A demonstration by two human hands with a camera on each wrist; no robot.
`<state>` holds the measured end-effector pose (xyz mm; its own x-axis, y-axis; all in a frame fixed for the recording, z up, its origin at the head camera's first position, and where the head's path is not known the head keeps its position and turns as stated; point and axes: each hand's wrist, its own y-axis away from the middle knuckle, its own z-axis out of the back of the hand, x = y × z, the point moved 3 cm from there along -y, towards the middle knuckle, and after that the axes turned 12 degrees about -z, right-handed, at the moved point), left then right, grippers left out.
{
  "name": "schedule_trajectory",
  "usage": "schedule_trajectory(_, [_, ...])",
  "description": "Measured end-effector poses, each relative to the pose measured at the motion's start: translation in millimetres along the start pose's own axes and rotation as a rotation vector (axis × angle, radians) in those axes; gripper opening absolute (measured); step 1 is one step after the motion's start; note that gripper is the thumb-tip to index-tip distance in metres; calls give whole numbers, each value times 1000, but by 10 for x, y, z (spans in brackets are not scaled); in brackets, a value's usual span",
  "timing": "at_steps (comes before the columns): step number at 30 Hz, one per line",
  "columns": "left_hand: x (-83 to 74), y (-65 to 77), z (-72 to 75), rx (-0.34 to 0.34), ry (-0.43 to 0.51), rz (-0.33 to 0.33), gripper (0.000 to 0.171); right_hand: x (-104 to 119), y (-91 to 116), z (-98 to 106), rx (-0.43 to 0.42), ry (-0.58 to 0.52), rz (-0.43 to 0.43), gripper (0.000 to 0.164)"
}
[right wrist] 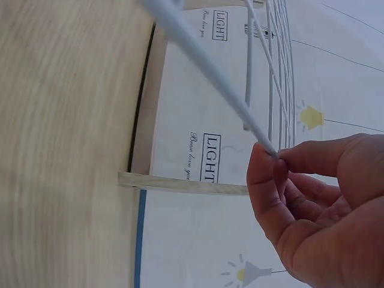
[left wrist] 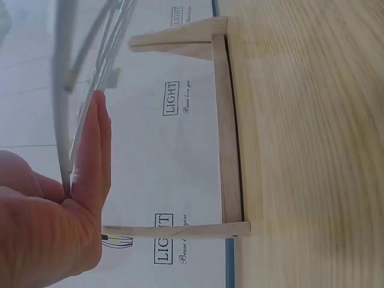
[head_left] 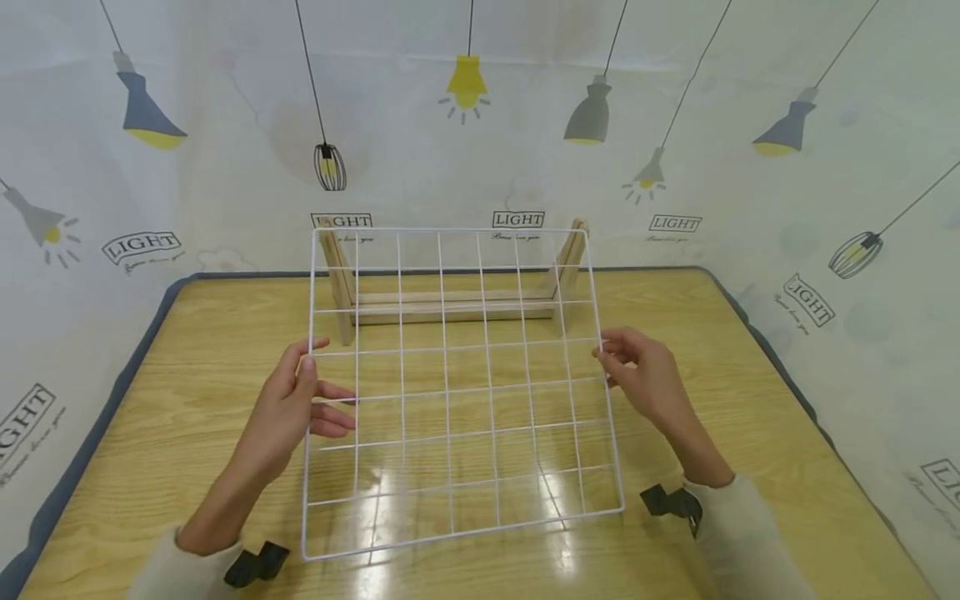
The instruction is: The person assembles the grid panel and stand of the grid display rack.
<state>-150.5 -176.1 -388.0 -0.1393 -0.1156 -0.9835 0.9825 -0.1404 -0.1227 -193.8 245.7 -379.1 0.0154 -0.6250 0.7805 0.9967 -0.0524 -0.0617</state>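
Observation:
A white wire grid panel (head_left: 447,392) is held up, tilted, above the table between both hands. On its left edge my left hand (head_left: 281,408) grips the outer wire between thumb and fingers, with some fingertips reaching behind the mesh. My right hand (head_left: 645,375) pinches the right edge wire between thumb and forefinger; the right wrist view shows this pinch on the wire (right wrist: 225,90) closely. Behind the panel stands a pale wooden stand (head_left: 453,308), two slanted uprights joined by a low crossbar. The grid's top edge overlaps the tops of the uprights in the head view; whether they touch I cannot tell.
The wood-grain table (head_left: 202,358) has a dark blue edge. A light backdrop (head_left: 420,125) printed with lamps and the word LIGHT rises behind and at both sides. Black wrist mounts (head_left: 257,564) sit at both sleeves.

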Motion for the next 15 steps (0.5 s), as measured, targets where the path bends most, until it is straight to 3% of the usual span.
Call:
schedule_trajectory(8, [-26, -49, -18, -78, 88, -98, 54, 133, -37, 75, -74, -20, 51, 25])
schedule_trajectory(15, [-81, -91, -76, -256, 137, -207, 40, 207, -48, 116, -120, -36, 95, 26])
